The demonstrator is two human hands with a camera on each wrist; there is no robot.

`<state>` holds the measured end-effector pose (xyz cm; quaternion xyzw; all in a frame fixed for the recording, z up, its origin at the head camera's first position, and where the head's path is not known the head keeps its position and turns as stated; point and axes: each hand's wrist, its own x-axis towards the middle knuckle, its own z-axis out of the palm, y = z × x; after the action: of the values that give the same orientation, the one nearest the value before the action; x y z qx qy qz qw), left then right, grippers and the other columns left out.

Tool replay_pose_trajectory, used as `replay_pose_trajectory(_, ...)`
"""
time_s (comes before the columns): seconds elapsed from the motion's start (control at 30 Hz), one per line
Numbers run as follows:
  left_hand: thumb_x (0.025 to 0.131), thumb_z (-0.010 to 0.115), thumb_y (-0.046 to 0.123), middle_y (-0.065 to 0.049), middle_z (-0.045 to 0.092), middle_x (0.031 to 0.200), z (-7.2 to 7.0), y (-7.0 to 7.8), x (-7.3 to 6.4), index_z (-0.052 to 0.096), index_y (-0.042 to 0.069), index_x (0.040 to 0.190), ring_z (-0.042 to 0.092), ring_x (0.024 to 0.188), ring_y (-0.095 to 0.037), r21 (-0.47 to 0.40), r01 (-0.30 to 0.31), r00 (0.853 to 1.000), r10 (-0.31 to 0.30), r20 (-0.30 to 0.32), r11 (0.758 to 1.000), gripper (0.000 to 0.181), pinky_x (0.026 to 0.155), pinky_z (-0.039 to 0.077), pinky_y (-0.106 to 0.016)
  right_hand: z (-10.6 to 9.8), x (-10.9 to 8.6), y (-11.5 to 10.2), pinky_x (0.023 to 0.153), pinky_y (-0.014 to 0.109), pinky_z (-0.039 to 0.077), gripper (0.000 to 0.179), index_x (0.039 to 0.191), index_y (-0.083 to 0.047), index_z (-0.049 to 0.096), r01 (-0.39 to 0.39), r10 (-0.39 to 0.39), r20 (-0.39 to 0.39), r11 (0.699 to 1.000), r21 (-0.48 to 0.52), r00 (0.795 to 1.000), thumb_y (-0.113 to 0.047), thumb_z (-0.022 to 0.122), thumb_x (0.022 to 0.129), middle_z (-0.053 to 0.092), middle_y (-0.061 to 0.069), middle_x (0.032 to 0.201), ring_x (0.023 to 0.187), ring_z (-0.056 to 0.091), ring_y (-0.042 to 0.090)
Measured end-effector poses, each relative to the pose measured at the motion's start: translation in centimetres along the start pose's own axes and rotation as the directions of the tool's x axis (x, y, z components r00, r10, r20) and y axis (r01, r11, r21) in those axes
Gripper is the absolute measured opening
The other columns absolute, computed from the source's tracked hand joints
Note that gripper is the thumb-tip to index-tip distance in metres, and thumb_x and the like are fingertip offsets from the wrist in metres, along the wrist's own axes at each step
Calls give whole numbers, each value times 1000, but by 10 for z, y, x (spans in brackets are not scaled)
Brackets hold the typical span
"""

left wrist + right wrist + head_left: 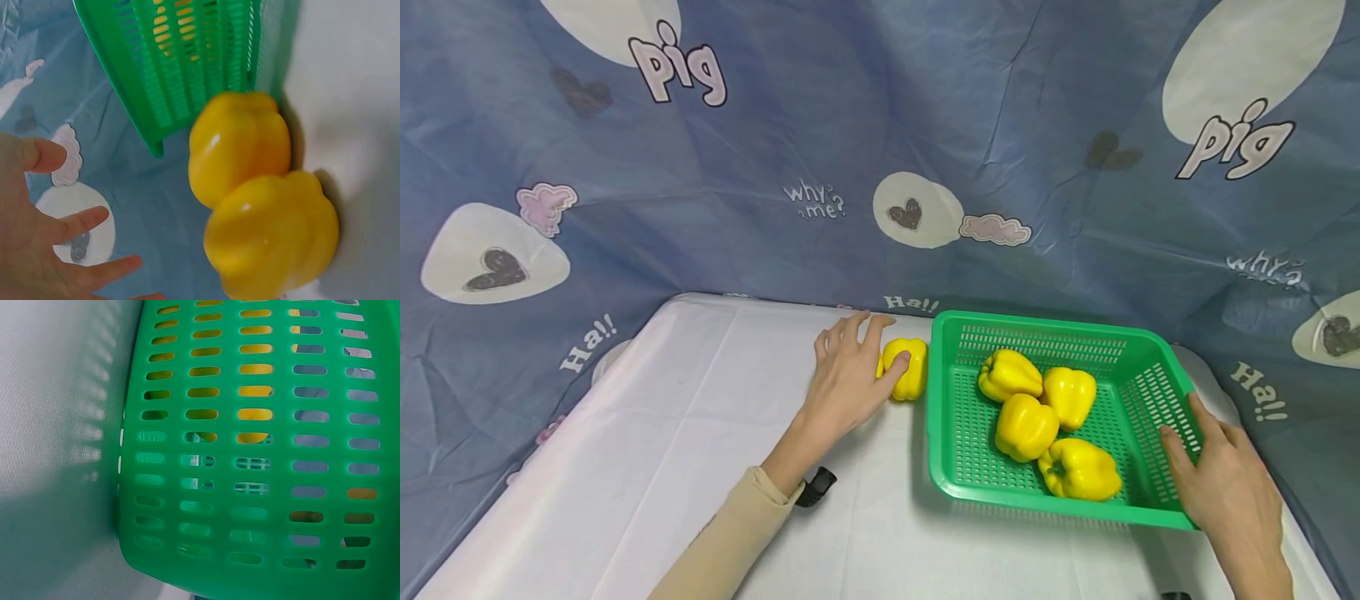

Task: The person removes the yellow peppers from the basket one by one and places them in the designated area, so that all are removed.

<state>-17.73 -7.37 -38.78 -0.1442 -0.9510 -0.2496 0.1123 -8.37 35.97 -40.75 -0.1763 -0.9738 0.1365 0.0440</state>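
Two yellow bell peppers stand on the white cloth just left of a green basket (1120, 518). Over them reaches my left hand (846, 375), which partly hides the farther-left one in the head view. The left wrist view shows the nearer bell pepper (269, 240) and the one beside the basket (240, 144) touching each other, and spread left fingers (81, 224) apart from both. My right hand (1232, 479) grips the basket's right rim, thumb on the inside. Several yellow bell peppers (1026, 427) lie inside the basket. The right wrist view shows mainly the slotted basket wall (250, 450).
A white cloth (715, 417) covers the table. Blue printed fabric (820, 108) hangs behind and along the sides, meeting the table's far edge close behind the basket. A black strap (816, 487) is on the left wrist.
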Motion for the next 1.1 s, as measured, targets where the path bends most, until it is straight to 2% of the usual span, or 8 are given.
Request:
replay_pose_trajectory(0.27, 106, 55, 48, -23, 51, 160, 3, 15, -7, 55, 20, 148, 44, 149, -52, -5, -62, 998, 62, 8, 998, 51, 124, 28, -70, 1, 0, 0, 90, 78, 46, 74, 172, -11, 18, -2, 2, -7, 1000, -2, 1000, -46, 46, 113, 40, 47, 150, 123, 50, 69)
replay_pose_trajectory(0.53, 106, 57, 49, -20, 53, 158, 5, 30, -13, 57, 22, 147, 47, 148, -52, 28, -119, 993, 119, 11, 992, 49, 121, 33, -72, 2, -1, -1, 91, 79, 45, 74, 172, -11, 18, -15, 15, -6, 1000, -2, 1000, -45, 47, 113, 39, 47, 151, 124, 49, 69)
replay_pose_trajectory(0.83, 105, 61, 47, -17, 55, 156, 10, 53, -20, 58, 24, 147, 49, 147, -51, 59, -217, 976, 217, 11, 974, 48, 121, 35, -74, 2, 0, 1, 88, 78, 47, 76, 172, -11, 16, -10, 10, 4, 1000, -1, 1000, -47, 46, 113, 39, 47, 151, 122, 50, 69)
replay_pose_trajectory(1.1, 105, 63, 47, -14, 58, 154, 17, 66, -24, 61, 25, 144, 52, 146, -49, 131, -275, 961, 275, 16, 953, 45, 122, 37, -69, 2, 0, 3, 82, 75, 48, 74, 172, -10, 19, 28, -27, -13, 1000, 11, 1000, -47, 46, 113, 41, 48, 149, 118, 52, 70)
